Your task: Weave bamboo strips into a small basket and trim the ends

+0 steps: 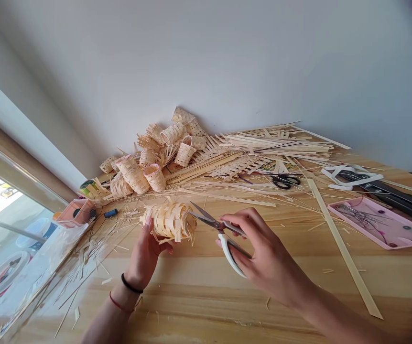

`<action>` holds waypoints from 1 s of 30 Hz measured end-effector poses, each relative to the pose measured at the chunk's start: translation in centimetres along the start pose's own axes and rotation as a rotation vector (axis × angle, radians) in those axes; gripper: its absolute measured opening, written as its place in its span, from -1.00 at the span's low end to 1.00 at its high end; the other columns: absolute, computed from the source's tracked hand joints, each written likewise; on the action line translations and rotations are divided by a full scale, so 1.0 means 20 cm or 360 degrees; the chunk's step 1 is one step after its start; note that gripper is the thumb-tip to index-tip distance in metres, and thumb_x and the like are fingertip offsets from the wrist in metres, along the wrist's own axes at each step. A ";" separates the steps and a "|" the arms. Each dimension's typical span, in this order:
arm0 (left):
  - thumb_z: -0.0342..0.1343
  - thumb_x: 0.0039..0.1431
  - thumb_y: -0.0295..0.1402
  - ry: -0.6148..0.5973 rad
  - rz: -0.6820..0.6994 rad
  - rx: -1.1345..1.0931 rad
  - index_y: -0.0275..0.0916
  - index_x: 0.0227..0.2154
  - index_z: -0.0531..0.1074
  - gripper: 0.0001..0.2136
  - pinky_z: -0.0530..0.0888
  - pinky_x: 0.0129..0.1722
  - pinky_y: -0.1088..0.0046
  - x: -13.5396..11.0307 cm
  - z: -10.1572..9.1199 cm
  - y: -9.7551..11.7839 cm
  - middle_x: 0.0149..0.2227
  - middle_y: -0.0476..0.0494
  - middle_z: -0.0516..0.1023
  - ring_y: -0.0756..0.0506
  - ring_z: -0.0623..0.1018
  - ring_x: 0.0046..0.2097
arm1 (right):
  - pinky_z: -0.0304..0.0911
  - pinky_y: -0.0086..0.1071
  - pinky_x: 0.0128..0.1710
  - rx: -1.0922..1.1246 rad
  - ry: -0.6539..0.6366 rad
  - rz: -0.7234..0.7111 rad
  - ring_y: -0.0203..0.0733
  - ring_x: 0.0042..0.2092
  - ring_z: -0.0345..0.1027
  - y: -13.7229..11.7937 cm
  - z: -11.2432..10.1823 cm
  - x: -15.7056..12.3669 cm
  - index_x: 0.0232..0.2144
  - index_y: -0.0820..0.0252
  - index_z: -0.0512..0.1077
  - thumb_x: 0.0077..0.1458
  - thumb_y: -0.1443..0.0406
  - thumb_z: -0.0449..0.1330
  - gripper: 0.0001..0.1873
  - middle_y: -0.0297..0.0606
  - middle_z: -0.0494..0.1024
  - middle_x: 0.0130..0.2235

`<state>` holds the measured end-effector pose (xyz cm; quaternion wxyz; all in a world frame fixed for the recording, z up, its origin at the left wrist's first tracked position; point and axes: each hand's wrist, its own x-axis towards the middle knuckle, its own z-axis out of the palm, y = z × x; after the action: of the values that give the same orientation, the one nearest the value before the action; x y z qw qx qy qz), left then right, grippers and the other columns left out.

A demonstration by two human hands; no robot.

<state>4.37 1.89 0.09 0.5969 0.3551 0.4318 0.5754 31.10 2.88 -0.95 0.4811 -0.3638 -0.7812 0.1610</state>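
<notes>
A small woven basket (168,220) of pale splints lies on its side in my left hand (147,253), with loose strip ends sticking out at its right end. My thumb presses on its near left side, and the fingers pass underneath, partly hidden. In my right hand (254,246) is a pair of scissors (211,221) with white-rimmed handles, fingers through the loops. The blades are parted, and their tips reach the basket's right end. Whether a strip lies between the blades I cannot tell.
Several finished or half-woven baskets (130,174) and a heap of flat strips (277,145) lie at the back by the wall. Black scissors (285,181), a pink tray (381,224) with wire pieces and a long strip (345,251) are to the right. A blue-handled tool (110,213) lies left.
</notes>
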 end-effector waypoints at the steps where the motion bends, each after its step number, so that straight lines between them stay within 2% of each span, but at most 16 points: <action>1: 0.33 0.18 0.09 0.0028 0.0018 0.0027 -0.27 -0.03 0.60 -0.48 0.57 -0.47 0.42 0.00 0.00 0.00 -0.23 -0.22 0.71 -0.14 0.66 -0.34 | 0.52 -0.25 -0.06 0.0001 -0.0012 0.0008 -0.12 -0.12 0.50 0.00 0.00 0.00 0.07 0.07 0.37 0.36 0.38 0.18 -0.72 -0.17 0.42 -0.08; 5: 0.39 0.08 0.13 0.0130 0.0075 0.0131 -0.27 -0.10 0.62 -0.44 0.55 -0.46 0.43 -0.01 0.01 -0.01 -0.21 -0.23 0.71 -0.15 0.66 -0.30 | 0.50 -0.25 -0.11 -0.0008 -0.0025 0.0045 -0.10 -0.11 0.52 0.03 0.01 -0.02 0.08 0.06 0.39 0.33 0.39 0.20 -0.70 -0.18 0.44 -0.07; 9: 0.41 0.01 0.17 0.0142 0.0094 0.0157 -0.29 -0.17 0.65 -0.41 0.55 -0.45 0.40 -0.01 0.02 -0.02 -0.27 -0.21 0.70 -0.16 0.66 -0.31 | 0.50 -0.29 -0.11 0.0017 0.0014 0.0049 -0.13 -0.13 0.54 0.05 0.02 -0.02 0.06 0.08 0.41 0.33 0.40 0.20 -0.72 -0.19 0.44 -0.09; 13: 0.41 -0.01 0.18 0.0152 0.0098 0.0161 -0.28 -0.15 0.65 -0.40 0.55 -0.46 0.40 0.00 0.01 -0.02 -0.28 -0.21 0.69 -0.16 0.65 -0.32 | 0.48 -0.29 -0.15 0.0043 -0.0028 0.0076 -0.13 -0.15 0.54 0.05 0.02 -0.02 0.02 0.07 0.44 0.33 0.39 0.19 -0.75 -0.22 0.45 -0.12; 19: 0.41 0.02 0.14 0.0146 0.0092 0.0139 -0.29 -0.16 0.63 -0.44 0.53 -0.46 0.42 0.00 0.01 -0.02 -0.27 -0.20 0.69 -0.13 0.64 -0.34 | 0.48 -0.31 -0.21 0.0190 -0.0114 0.0262 -0.16 -0.22 0.52 0.02 0.00 -0.01 -0.07 0.05 0.47 0.33 0.35 0.21 -0.85 -0.26 0.45 -0.17; 22: 0.38 0.07 0.15 0.0126 0.0082 0.0110 -0.28 -0.12 0.61 -0.44 0.54 -0.46 0.41 0.00 0.01 0.00 -0.27 -0.19 0.69 -0.13 0.63 -0.35 | 0.44 -0.31 -0.27 0.0194 -0.0060 0.0317 -0.18 -0.30 0.45 0.00 -0.01 0.01 -0.14 0.06 0.46 0.34 0.30 0.23 -0.94 -0.28 0.45 -0.22; 26: 0.30 0.12 0.21 0.0020 -0.0069 -0.0023 -0.25 0.00 0.54 -0.37 0.53 -0.48 0.37 0.01 -0.01 0.02 -0.20 -0.28 0.71 -0.17 0.64 -0.38 | 0.43 -0.28 -0.25 0.0127 0.0059 0.0236 -0.17 -0.30 0.39 0.01 -0.02 0.03 -0.13 0.08 0.41 0.33 0.30 0.24 -0.92 -0.27 0.42 -0.22; 30: 0.20 0.19 0.23 -0.0055 -0.0154 -0.0099 -0.30 0.03 0.50 -0.34 0.50 -0.49 0.40 0.02 -0.02 0.03 -0.14 -0.45 0.71 -0.18 0.62 -0.38 | 0.46 -0.22 -0.10 0.0126 0.0008 0.0103 -0.10 -0.15 0.42 0.00 -0.01 0.02 -0.02 0.09 0.37 0.33 0.34 0.24 -0.80 -0.20 0.40 -0.13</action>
<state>3.81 2.30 0.41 0.6423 0.3250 0.4199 0.5527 31.22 3.10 -0.55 0.4917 -0.3701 -0.7607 0.2063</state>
